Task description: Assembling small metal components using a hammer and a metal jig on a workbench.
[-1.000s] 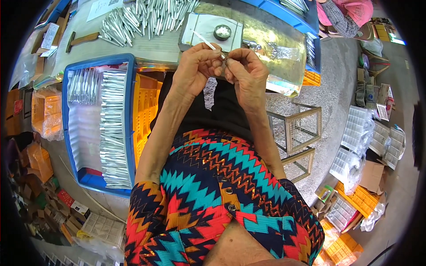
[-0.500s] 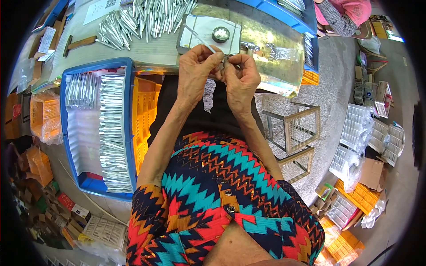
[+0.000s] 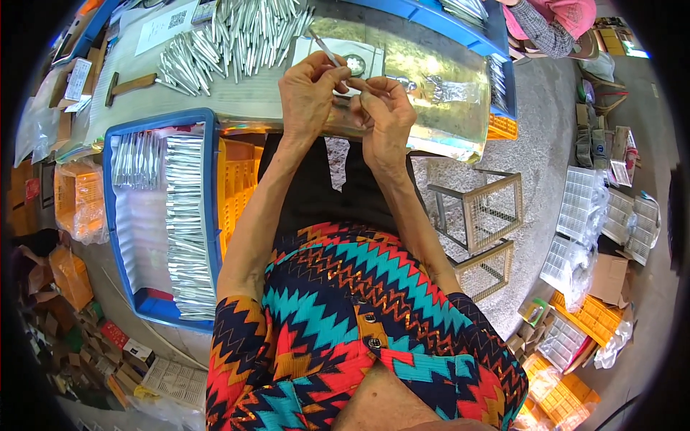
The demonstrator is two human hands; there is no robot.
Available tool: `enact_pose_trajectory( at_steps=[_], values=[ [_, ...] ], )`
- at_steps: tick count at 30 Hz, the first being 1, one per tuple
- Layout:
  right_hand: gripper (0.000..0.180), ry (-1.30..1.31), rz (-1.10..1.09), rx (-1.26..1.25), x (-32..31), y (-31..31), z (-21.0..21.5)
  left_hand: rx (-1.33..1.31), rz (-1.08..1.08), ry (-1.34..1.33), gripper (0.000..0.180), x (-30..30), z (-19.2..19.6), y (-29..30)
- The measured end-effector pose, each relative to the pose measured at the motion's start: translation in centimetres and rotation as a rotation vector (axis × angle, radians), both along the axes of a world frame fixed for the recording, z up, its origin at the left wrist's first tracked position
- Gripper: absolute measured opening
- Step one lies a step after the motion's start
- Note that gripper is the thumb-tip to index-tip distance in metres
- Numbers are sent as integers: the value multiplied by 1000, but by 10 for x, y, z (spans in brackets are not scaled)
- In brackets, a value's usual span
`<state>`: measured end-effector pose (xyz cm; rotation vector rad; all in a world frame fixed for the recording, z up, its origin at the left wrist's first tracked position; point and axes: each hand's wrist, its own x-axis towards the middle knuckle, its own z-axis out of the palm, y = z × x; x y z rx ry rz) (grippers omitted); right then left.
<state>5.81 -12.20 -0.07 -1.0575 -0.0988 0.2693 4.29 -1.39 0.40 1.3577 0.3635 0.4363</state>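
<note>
My left hand (image 3: 305,104) is closed, pinching a slim silver rod (image 3: 325,49) that points up and away with a thin tip. Close beside it my right hand (image 3: 387,118) is bent, thumb and fingertips together near the rod's lower end; whatever they pinch is too small to make out. Just beyond the fingers, a small round dark dish (image 3: 365,63) with white bits rests on a white sheet (image 3: 305,49), partly covered by my left hand. A large heap of similar silver rods (image 3: 248,39) lies farther left on the table.
Left of me stands a blue crate (image 3: 213,161) with rods in rows. A hammer (image 3: 135,84) lies on the table (image 3: 237,90). Another blue bin (image 3: 460,32) is at the far right, near a person's sleeve (image 3: 543,29). Metal-framed stools (image 3: 492,208) stand on the floor to the right.
Both hands have shifted slightly up and left. The rod now stands more steeply, and my right fingertips have come somewhat apart from my left hand.
</note>
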Motion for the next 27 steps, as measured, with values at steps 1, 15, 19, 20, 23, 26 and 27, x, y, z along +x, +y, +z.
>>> enact_pose_trajectory(
  at_steps=[1,15,19,20,23,26,27],
  values=[
    [15,17,18,26,0,0,1,51,17,-4,6,3,-1,1],
    [21,7,70,-82,-1,-37,-6,131,-25,-30,9,39,-15,15],
    [22,40,89,-102,-10,-58,-15,138,-6,-19,8,43,-15,14],
    [22,53,104,-128,-12,-63,-17,121,-11,-32,8,43,-16,15],
    [23,86,137,-164,-19,-69,-26,112,-14,-37,8,44,-18,16],
    [24,106,166,-182,-24,-71,-31,120,-15,-29,8,43,-17,14],
    [24,108,182,-190,-25,-70,-32,121,-14,-29,8,43,-17,14]
  ],
)
